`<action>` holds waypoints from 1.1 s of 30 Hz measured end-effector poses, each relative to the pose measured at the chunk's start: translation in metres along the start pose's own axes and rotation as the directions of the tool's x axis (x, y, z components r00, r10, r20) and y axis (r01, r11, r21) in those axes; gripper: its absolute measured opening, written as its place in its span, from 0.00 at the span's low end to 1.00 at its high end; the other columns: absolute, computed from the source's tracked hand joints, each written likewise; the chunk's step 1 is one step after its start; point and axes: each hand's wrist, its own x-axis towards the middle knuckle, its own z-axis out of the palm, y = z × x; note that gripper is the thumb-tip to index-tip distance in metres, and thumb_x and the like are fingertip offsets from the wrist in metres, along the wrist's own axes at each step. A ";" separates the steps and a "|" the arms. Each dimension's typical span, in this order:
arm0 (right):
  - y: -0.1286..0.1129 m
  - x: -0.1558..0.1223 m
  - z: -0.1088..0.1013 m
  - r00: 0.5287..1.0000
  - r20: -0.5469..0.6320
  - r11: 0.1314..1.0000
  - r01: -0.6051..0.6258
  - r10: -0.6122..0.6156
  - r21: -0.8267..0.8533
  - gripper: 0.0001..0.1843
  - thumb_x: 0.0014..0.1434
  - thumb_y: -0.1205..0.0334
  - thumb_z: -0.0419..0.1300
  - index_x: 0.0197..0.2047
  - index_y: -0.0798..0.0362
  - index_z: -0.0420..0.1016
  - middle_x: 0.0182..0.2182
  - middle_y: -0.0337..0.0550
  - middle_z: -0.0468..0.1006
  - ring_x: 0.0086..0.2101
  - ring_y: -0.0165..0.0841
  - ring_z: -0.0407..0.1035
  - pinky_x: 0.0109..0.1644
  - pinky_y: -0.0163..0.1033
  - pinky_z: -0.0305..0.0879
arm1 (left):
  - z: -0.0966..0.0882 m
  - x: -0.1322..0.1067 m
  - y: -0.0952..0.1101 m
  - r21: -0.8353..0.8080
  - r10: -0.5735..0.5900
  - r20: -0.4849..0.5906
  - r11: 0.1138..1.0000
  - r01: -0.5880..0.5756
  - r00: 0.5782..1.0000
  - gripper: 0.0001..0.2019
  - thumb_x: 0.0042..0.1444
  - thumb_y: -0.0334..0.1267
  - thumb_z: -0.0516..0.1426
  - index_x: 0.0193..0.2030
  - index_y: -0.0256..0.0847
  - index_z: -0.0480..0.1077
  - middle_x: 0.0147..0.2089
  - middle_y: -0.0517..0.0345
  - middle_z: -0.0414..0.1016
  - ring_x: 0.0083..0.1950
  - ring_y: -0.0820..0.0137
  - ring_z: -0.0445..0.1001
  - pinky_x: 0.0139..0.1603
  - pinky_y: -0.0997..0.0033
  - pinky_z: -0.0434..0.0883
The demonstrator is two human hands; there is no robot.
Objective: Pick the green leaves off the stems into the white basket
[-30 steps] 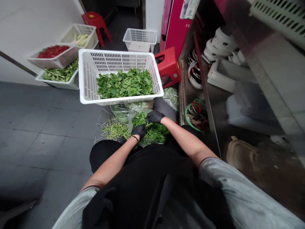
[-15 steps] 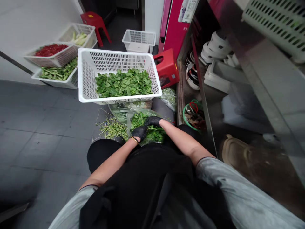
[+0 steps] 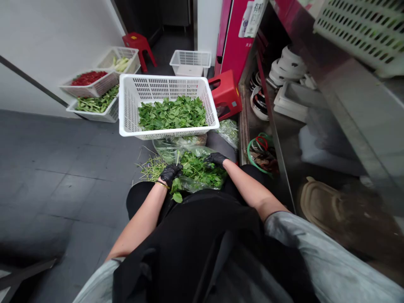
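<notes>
My left hand [image 3: 171, 174], in a black glove, is closed around a sprig of leafy greens [image 3: 176, 196]; its leaves hang below the fist and a pale stem sticks up above it. My right hand [image 3: 216, 159], gloved in black too, has its fingers curled into the leafy greens in an open clear plastic bag [image 3: 197, 185] between my knees. Cut green stems [image 3: 153, 168] lie in a loose pile on the floor left of the bag. Just beyond, a white slotted basket [image 3: 167, 134] holds picked green leaves [image 3: 173, 112].
Baskets of red chillies [image 3: 88, 78] and green vegetables [image 3: 97, 102] stand by the left wall. Red stools [image 3: 225, 94] are behind the white basket and farther back. A metal shelf unit [image 3: 279, 168] with bowls and tubs runs close along my right side.
My left hand has moved left, away from my right hand, bringing a leafy sprig out of the bag. My right hand stays at the greens. The view has shifted slightly.
</notes>
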 end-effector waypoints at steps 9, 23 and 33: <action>-0.029 -0.014 -0.011 0.996 0.086 0.997 -0.020 0.014 0.069 0.18 0.48 0.64 0.66 0.45 0.56 0.79 0.44 0.50 0.80 0.41 0.37 0.75 0.44 0.37 0.70 | -0.005 -0.036 0.024 -0.438 0.132 0.077 0.895 -0.085 0.988 0.16 0.40 0.41 0.66 0.28 0.38 0.63 0.20 0.65 0.66 0.17 0.80 0.59 0.19 0.77 0.60; -0.078 -0.009 -0.038 0.965 -0.219 0.447 0.133 0.145 0.885 0.14 0.53 0.56 0.64 0.36 0.60 0.74 0.21 0.41 0.77 0.15 0.21 0.62 0.16 0.26 0.56 | 0.011 -0.060 0.031 -0.362 0.090 0.118 0.931 -0.042 0.989 0.15 0.39 0.40 0.67 0.27 0.37 0.65 0.17 0.65 0.66 0.13 0.82 0.55 0.14 0.80 0.50; -0.100 -0.047 -0.039 0.894 0.177 0.615 0.129 -0.412 0.778 0.30 0.42 0.50 0.71 0.44 0.60 0.74 0.19 0.37 0.75 0.16 0.25 0.64 0.17 0.29 0.60 | 0.016 -0.068 0.037 -0.489 0.127 0.367 0.869 0.075 0.922 0.13 0.49 0.38 0.63 0.23 0.36 0.64 0.18 0.64 0.62 0.13 0.84 0.51 0.13 0.81 0.52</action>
